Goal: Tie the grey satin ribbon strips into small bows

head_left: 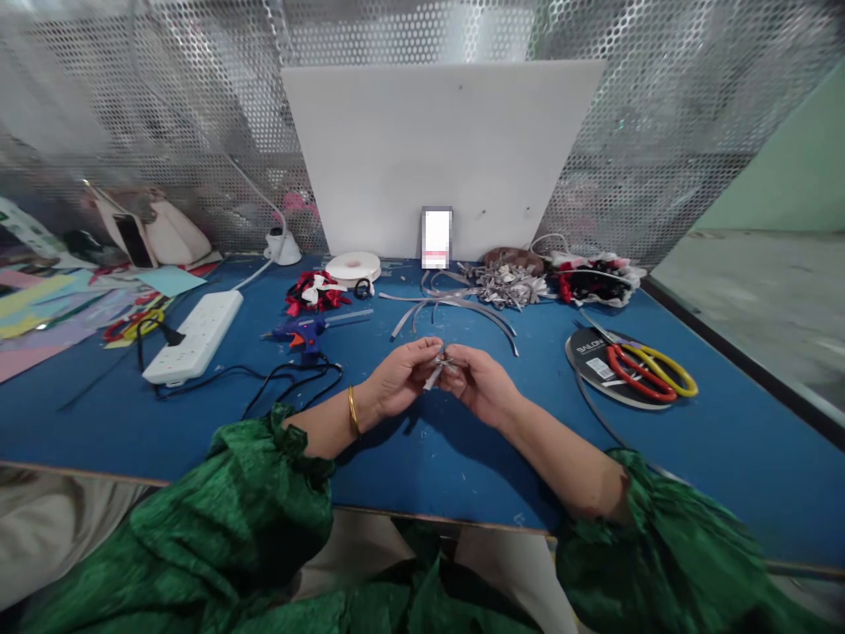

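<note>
Both my hands meet above the middle of the blue table, pinching a small grey ribbon bow (437, 370) between them. My left hand (402, 377), with a gold bangle at the wrist, grips its left side. On the other side the fingertips of my right hand (481, 384) close on it. One short tail of ribbon sticks out downward. Just beyond my hands lie several loose grey ribbon strips (455, 301). A heap of grey ribbon bows (508, 283) sits behind them to the right.
Left of my hands are a blue glue gun (300, 333), red and black bows (315, 292), a white ribbon roll (353, 266) and a power strip (198, 335). At right, scissors (650, 370) rest on a black ribbon spool (594, 361). A phone (437, 238) leans against the white board (442, 141).
</note>
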`<state>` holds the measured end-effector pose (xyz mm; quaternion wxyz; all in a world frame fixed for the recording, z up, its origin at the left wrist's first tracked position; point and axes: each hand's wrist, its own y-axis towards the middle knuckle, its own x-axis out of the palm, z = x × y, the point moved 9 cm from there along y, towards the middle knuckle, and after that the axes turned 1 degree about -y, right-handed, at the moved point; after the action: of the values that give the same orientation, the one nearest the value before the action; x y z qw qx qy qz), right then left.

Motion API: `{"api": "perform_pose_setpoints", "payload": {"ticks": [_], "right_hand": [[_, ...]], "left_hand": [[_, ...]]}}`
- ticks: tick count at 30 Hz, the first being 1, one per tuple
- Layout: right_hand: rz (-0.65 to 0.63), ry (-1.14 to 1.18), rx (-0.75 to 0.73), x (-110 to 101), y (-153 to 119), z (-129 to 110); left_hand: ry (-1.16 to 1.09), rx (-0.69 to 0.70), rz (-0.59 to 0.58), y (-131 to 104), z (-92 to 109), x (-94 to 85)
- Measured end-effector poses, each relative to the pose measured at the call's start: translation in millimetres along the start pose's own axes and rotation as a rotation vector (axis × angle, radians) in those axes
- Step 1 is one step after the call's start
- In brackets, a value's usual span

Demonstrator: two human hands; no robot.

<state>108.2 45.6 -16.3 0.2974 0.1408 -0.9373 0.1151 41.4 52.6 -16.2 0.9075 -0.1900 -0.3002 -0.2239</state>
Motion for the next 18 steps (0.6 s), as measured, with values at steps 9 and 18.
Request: {"api": "perform_pose_setpoints", "payload": {"ticks": [9, 18], "right_hand": [[0.087, -0.055, -0.032, -13, 2, -7], [0.051, -0.024, 0.002, -5, 1, 1]], "left_hand": [[-0.027, 0.043, 0.034, 4, 3, -8.2], [-0.004, -0.009, 0.035, -2, -1, -0.1]]}}
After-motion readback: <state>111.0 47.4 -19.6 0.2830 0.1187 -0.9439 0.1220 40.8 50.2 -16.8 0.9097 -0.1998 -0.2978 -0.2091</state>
